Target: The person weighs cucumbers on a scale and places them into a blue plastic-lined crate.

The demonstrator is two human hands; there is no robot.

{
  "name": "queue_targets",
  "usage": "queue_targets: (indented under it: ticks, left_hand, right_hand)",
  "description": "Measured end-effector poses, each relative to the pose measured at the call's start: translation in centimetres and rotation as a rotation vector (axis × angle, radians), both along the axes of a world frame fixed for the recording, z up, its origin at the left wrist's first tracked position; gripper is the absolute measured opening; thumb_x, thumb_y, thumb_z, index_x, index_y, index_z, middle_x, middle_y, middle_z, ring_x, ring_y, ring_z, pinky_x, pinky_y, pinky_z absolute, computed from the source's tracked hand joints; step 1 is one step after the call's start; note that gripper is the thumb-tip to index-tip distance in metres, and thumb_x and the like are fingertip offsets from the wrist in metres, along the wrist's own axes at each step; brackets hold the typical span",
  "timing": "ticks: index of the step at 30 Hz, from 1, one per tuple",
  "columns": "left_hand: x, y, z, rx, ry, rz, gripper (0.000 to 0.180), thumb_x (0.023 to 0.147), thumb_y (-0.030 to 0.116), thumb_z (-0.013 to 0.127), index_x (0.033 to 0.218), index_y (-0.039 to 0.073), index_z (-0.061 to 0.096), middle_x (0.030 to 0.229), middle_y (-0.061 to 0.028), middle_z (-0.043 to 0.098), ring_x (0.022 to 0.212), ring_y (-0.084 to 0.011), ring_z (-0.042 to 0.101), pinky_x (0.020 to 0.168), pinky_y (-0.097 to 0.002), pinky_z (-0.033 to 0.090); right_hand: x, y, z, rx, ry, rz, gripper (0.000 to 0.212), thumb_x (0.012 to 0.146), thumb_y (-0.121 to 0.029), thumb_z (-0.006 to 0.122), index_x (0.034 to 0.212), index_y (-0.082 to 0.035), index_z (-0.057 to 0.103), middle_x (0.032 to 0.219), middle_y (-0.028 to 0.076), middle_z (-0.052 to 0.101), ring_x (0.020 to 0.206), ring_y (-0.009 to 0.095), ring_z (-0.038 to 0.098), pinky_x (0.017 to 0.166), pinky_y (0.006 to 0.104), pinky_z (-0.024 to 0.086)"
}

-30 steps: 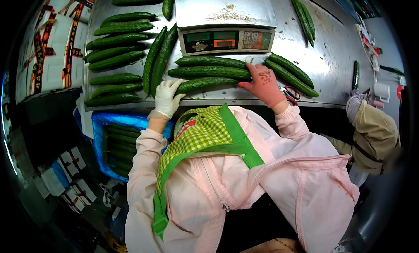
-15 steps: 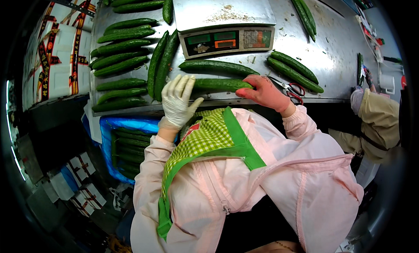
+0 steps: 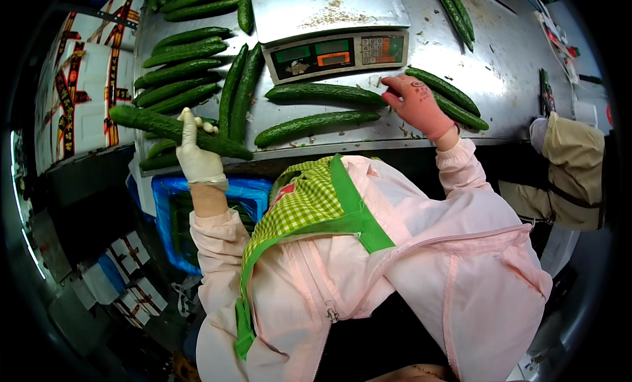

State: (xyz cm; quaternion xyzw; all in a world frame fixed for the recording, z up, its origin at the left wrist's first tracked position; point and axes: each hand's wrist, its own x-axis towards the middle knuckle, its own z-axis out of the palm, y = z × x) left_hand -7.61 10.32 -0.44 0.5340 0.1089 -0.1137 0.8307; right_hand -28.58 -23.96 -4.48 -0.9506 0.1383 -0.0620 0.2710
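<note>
My left hand [image 3: 197, 151], in a pale glove, is wrapped round a dark green cucumber [image 3: 155, 124], raised above the table's left front edge. Below it, other cucumbers are partly hidden. My right hand [image 3: 419, 105], in a pink-red glove, is at the right with thumb and fingers apart and nothing seen between them. Its fingertips are close to the right end of a cucumber [image 3: 322, 93] in front of the scale. Nearer me, another cucumber [image 3: 319, 126] lies alone. Two more cucumbers [image 3: 447, 92] lie beside and partly behind my right hand.
A scale [image 3: 336, 56] stands on the metal table [image 3: 500, 72]. Rows of cucumbers [image 3: 178, 72] fill the left side, with two upright ones [image 3: 243, 95] beside them. A blue-lined crate [image 3: 161, 214] sits below the left edge. Another person's sleeve [image 3: 573, 151] shows at right.
My left hand has moved left and now holds a cucumber. My right hand has let go of the cucumber near me and moved up and right. The scissors are no longer visible.
</note>
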Motion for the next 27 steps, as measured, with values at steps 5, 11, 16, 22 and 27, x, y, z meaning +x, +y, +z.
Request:
queue_targets:
  ticks: [5, 11, 16, 22, 27]
  left_hand:
    - [1.8, 2.1, -2.0, -0.545, 0.238, -0.043, 0.024, 0.092, 0.036, 0.064, 0.100, 0.013, 0.066, 0.079, 0.0008, 0.062, 0.071, -0.0154, 0.056, 0.073, -0.0351, 0.049]
    - [1.7, 1.5, -4.4, -0.649, 0.192, -0.138, 0.052, 0.093, 0.057, 0.050, 0.101, 0.008, 0.064, 0.083, -0.0035, 0.061, 0.075, -0.0200, 0.055, 0.079, -0.0395, 0.047]
    - [0.7, 3.9, -4.8, -0.621, 0.123, -0.036, 0.052, 0.093, 0.055, 0.050, 0.107, 0.006, 0.062, 0.096, -0.0064, 0.062, 0.093, -0.0236, 0.058, 0.089, -0.0438, 0.046]
    - [1.4, 2.0, -3.8, -0.481, 0.077, -0.136, 0.052, 0.094, 0.053, 0.052, 0.112, 0.005, 0.062, 0.100, -0.0107, 0.063, 0.096, -0.0254, 0.058, 0.090, -0.0414, 0.048]
    - [1.7, -1.8, -1.5, -0.567, 0.119, -0.126, 0.054, 0.090, 0.050, 0.059, 0.120, 0.005, 0.060, 0.092, -0.0065, 0.061, 0.080, -0.0194, 0.056, 0.077, -0.0354, 0.051]
  right_hand:
    - [3.6, 6.6, -2.8, 0.058, -0.228, 0.385, 0.041, 0.080, -0.021, 0.070, 0.117, -0.005, 0.060, 0.096, 0.012, 0.064, 0.094, 0.033, 0.061, 0.087, 0.0415, 0.047]
    - [6.2, 9.7, -5.2, -0.226, 0.017, 0.474, 0.038, 0.075, -0.025, 0.072, 0.107, -0.010, 0.057, 0.098, 0.008, 0.059, 0.094, 0.028, 0.056, 0.080, 0.0410, 0.043]
    - [6.3, 9.8, -3.9, -0.240, -0.034, 0.571, 0.030, 0.079, -0.030, 0.068, 0.096, -0.009, 0.055, 0.090, 0.008, 0.056, 0.090, 0.028, 0.056, 0.077, 0.0404, 0.042]
    - [5.4, 4.0, 1.9, -0.126, -0.271, 0.391, 0.029, 0.080, -0.027, 0.069, 0.097, -0.005, 0.062, 0.085, 0.013, 0.060, 0.083, 0.032, 0.061, 0.066, 0.0436, 0.047]
    - [9.4, -4.1, 6.3, -0.362, -0.353, 0.173, 0.026, 0.078, -0.027, 0.071, 0.096, -0.009, 0.065, 0.089, 0.013, 0.063, 0.087, 0.032, 0.062, 0.073, 0.0422, 0.049]
